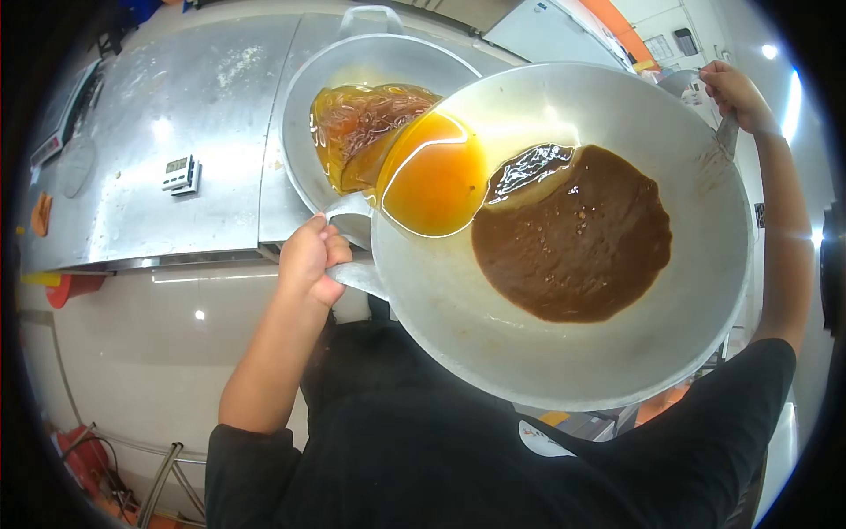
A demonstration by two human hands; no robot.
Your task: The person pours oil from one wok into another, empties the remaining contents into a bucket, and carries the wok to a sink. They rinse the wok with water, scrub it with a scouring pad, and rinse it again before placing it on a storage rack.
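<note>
My left hand (315, 261) grips one loop handle of a large metal wok (564, 370). Higher up on the right, my right hand (736, 95) is closed round the opposite handle. The wok tilts to the left, and amber oil (436, 181) runs over its rim. A dark brown paste (577, 242) lies in the wok's middle, with a glossy patch along its upper edge. Under the pouring rim, a second metal wok (304, 97) stands on the steel table, holding amber liquid (370, 123) with a rippled surface.
The steel table (229, 115) spans the left and carries a small digital timer (181, 174). At its far left edge lie a scale (66, 115) and a brown item (41, 214). Whitish smears mark the tabletop. Metal tubing (163, 480) and a red object (85, 463) stand low at left.
</note>
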